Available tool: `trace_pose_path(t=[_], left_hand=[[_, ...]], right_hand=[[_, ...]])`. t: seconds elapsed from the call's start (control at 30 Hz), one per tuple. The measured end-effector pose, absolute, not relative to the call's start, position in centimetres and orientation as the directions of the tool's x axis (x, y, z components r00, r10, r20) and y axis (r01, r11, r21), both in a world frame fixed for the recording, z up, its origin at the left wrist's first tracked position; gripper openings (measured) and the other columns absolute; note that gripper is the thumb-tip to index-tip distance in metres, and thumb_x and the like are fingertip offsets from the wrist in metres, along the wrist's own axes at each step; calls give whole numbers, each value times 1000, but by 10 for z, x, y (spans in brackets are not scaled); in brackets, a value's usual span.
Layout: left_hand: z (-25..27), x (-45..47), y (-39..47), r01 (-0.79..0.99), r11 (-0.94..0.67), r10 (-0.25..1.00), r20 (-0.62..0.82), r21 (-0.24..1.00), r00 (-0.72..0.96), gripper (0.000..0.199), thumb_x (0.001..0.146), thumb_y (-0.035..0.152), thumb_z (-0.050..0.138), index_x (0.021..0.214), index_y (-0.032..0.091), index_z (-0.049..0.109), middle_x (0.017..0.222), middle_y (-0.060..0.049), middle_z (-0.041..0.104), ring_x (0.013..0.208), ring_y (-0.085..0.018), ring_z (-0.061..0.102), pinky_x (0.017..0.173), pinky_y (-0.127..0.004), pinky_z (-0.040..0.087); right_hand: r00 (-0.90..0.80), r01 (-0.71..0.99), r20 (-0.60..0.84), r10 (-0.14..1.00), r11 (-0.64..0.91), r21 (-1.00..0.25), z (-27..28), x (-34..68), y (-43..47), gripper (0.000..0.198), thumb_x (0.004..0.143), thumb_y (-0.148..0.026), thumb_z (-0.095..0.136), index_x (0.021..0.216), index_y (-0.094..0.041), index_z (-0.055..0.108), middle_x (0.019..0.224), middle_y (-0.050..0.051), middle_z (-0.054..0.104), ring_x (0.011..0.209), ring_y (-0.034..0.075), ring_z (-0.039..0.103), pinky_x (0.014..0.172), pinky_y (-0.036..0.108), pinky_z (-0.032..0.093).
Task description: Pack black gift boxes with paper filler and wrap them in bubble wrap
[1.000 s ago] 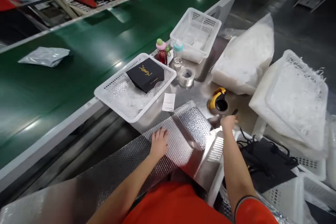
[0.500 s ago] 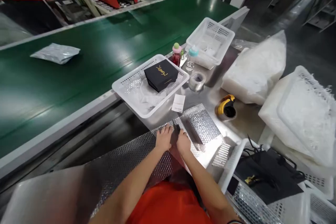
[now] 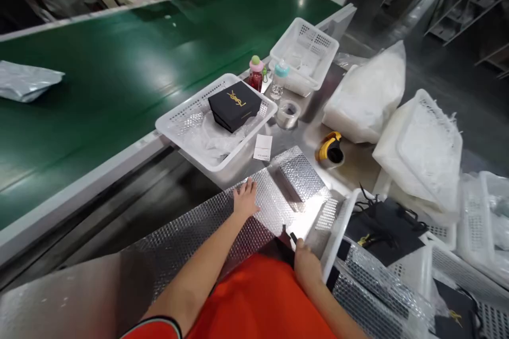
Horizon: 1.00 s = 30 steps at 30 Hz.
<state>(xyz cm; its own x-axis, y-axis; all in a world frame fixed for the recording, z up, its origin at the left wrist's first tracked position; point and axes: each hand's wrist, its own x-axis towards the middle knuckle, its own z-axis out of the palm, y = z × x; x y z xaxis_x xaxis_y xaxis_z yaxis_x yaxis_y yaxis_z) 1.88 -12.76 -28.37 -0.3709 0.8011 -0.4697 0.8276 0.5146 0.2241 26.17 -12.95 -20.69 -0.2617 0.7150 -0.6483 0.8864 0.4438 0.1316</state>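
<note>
My left hand [image 3: 245,200] lies with fingers spread on a long sheet of silvery bubble wrap [image 3: 194,241], pressing it against the metal table. Lower right, my right hand [image 3: 307,265] is closed around a slim black tool [image 3: 293,238] that looks like a utility knife; its blade cannot be made out. This hand is near the sheet's edge, beside a white basket [image 3: 347,222]. Just beyond my hands, a flat rectangular item in bubble wrap [image 3: 304,172] rests on the sheet. A white printed card [image 3: 263,147] lies behind it.
A white tray [image 3: 214,166] holds a black box [image 3: 234,105] with a gold logo. Behind are bottles, a tape roll [image 3: 288,114] and a yellow tape dispenser [image 3: 331,149]. Black bags [image 3: 384,230] and bulky white packing material [image 3: 366,95] are on the right. A green conveyor [image 3: 131,69] runs behind.
My right hand has moved down and right with the black tool, away from my left hand. My left fingers are more spread. The view has shifted; the silver parcel on the conveyor appears farther left.
</note>
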Motion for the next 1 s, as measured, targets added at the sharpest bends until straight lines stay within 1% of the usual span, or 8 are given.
trace_pose_path(t=[0.13,0.3,0.47,0.6,0.7,0.83,0.93,1.0], left_hand=[[-285,20,-134,840,494,813,-461,225,-355,96,75,37,77,155,20,26,165,-16,14,148,-35,24,113,-59,30],[-287,22,-144,833,524,793,-459,178,-400,96,75,40,74,155,19,26,166,-16,12,149,-40,19,113,-60,29],[-285,12,-180,837,532,770,-482,126,-417,84,80,31,67,153,18,30,164,-15,20,149,-36,22,114,-62,27],[-288,-4,-236,773,630,703,-472,66,-532,50,83,25,58,132,18,58,160,-17,30,143,-38,34,110,-60,34],[-291,-8,-255,597,801,537,-482,35,-692,40,87,28,51,121,11,63,148,-26,45,133,-40,47,103,-57,43],[-307,27,-227,555,829,508,-506,70,-697,62,94,43,42,142,3,41,144,-25,50,134,-28,51,107,-36,45],[-324,75,-203,546,835,480,-569,65,-668,90,90,60,47,144,-11,31,141,-38,46,131,-35,53,101,-37,49],[-328,100,-207,595,797,527,-604,106,-598,89,84,61,57,142,-4,39,138,-35,51,124,-37,58,97,-42,52]], right_hand=[[-231,924,-543,807,357,138,-172,274,-117,52,89,-2,28,135,-5,52,103,25,68,93,32,72,77,39,56],[-120,984,-219,968,87,-154,-167,247,-23,74,83,-6,34,154,3,13,127,33,53,117,38,59,97,48,48],[177,950,-321,930,-247,-190,-209,230,56,76,77,-9,42,145,17,21,126,45,48,114,45,59,84,55,51],[264,927,-314,912,-330,-178,-230,233,75,67,82,-10,36,145,11,28,129,44,46,119,46,55,83,61,49],[178,950,-249,952,-232,-211,-227,235,72,59,86,-11,35,143,0,40,144,36,38,132,41,43,100,59,41],[-157,946,-179,971,96,-309,-217,222,58,49,90,-13,37,137,-12,52,150,18,40,141,28,34,116,43,29],[-441,874,-191,877,370,-314,-222,206,43,56,93,-34,49,146,-18,42,158,18,28,145,38,23,114,58,26],[-508,855,-259,822,443,-270,-231,200,36,70,90,-46,56,152,-23,33,163,18,17,148,45,13,111,67,21]])
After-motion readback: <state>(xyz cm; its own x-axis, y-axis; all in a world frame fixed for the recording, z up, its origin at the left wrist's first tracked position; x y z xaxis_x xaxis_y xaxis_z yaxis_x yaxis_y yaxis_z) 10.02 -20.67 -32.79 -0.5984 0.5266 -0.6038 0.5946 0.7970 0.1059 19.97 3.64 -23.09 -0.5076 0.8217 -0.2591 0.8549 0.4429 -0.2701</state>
